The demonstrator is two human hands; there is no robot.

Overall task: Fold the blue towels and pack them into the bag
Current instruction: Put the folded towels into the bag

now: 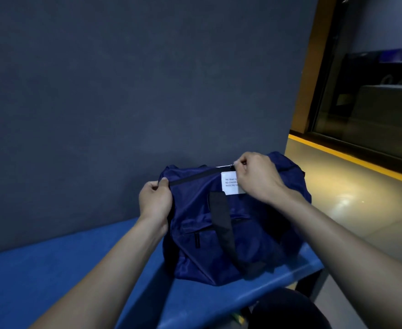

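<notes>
A dark blue fabric bag sits on the blue bench against the wall. A black zipper line runs across the bag's top, closed along the stretch I can see. My left hand grips the bag's fabric at the zipper's left end. My right hand pinches the zipper pull at the right end, above a white label. A black strap hangs down the bag's front. No blue towels are visible.
A dark grey wall stands right behind the bench. To the right lie a shiny floor, a yellow ledge and a dark window. My dark-clothed knee shows at the bottom edge.
</notes>
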